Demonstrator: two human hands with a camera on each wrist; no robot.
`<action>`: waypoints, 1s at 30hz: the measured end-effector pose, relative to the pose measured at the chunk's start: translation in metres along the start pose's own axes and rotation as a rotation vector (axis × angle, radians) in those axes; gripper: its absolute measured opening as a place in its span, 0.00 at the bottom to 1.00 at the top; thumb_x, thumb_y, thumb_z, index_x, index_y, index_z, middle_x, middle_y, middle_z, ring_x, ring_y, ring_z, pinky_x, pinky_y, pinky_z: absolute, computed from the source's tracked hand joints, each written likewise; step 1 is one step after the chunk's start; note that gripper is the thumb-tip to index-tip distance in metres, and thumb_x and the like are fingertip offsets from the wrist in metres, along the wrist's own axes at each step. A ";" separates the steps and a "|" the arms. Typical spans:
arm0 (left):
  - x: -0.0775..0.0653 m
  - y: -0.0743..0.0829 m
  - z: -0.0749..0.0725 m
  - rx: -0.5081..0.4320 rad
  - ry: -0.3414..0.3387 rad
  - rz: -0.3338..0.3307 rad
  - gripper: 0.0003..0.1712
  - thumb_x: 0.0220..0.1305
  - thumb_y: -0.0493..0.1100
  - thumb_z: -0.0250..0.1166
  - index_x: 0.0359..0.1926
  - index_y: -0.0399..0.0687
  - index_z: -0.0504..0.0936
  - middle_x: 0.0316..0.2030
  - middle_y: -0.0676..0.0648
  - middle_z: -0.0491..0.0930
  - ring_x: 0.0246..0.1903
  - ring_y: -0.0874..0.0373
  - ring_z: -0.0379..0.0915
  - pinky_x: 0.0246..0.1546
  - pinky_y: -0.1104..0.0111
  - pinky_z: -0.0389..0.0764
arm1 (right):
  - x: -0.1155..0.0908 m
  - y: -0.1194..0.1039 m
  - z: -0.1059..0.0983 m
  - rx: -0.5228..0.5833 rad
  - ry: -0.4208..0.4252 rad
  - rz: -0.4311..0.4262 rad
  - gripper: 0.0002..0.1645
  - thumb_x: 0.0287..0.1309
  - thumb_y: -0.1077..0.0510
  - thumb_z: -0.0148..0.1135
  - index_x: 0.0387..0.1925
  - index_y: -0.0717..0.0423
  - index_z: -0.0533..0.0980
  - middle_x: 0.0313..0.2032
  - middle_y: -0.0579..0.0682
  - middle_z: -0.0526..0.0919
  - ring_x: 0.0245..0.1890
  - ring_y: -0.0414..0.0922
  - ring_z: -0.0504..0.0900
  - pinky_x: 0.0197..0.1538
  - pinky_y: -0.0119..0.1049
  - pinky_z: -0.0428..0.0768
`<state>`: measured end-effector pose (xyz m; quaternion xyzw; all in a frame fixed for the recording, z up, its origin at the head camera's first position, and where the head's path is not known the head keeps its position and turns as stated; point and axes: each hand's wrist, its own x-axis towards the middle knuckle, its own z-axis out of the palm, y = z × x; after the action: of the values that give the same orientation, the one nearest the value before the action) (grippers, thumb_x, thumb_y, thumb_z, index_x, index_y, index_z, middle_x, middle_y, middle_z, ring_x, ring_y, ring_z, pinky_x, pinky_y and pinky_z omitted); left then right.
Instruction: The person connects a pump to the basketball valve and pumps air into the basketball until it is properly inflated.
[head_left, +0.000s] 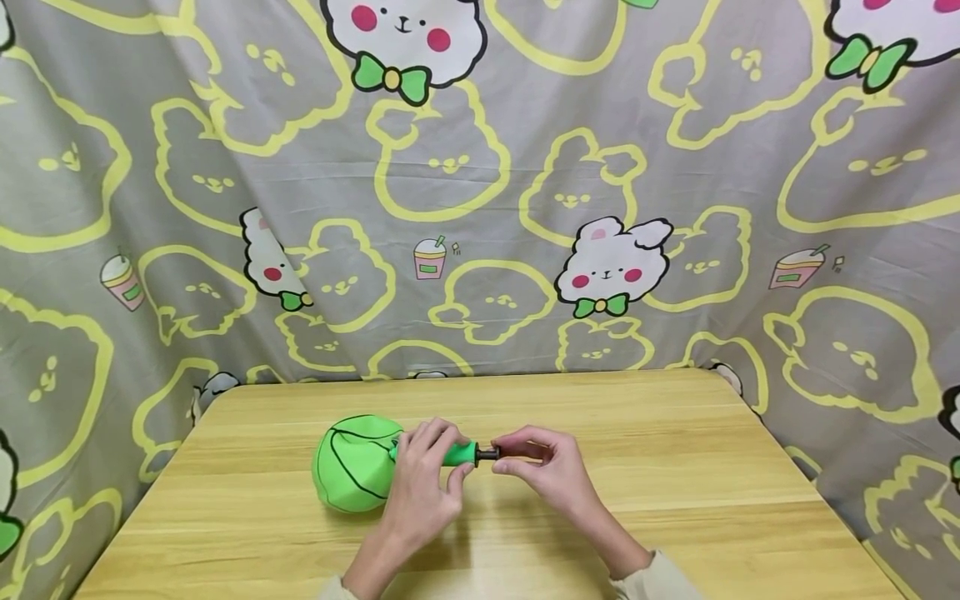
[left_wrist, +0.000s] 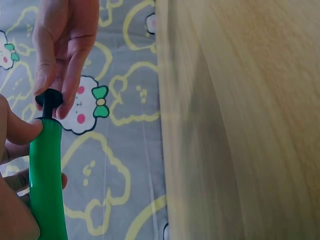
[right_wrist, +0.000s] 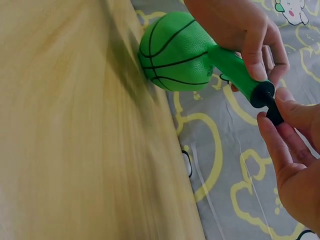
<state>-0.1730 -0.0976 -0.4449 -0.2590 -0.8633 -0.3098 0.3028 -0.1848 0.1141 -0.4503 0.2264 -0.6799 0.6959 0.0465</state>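
A green ball with black lines, its surface dented in the head view, sits on the left part of the table. Joined to its right side is a green hand pump with a black handle. My left hand grips the pump's barrel, fingers over it and thumb along its near side. The fingertips of my right hand pinch the handle at the right end. Only a short piece of black rod shows between barrel and handle. The joint with the ball is partly hidden behind my left hand.
A light wood table spreads under both hands. Behind it and at its sides hangs a grey curtain printed with yellow outlines and white cartoon animals.
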 end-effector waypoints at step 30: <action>0.003 -0.008 -0.008 -0.040 0.019 -0.037 0.17 0.53 0.38 0.76 0.43 0.52 0.81 0.43 0.54 0.79 0.49 0.56 0.75 0.53 0.53 0.67 | 0.004 -0.016 -0.026 -0.015 -0.073 0.026 0.16 0.54 0.70 0.74 0.46 0.66 0.82 0.47 0.68 0.83 0.48 0.54 0.87 0.44 0.45 0.86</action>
<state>-0.1773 -0.1074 -0.4412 -0.2463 -0.8586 -0.3351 0.2999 -0.1889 0.1397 -0.4337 0.2422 -0.6891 0.6828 0.0142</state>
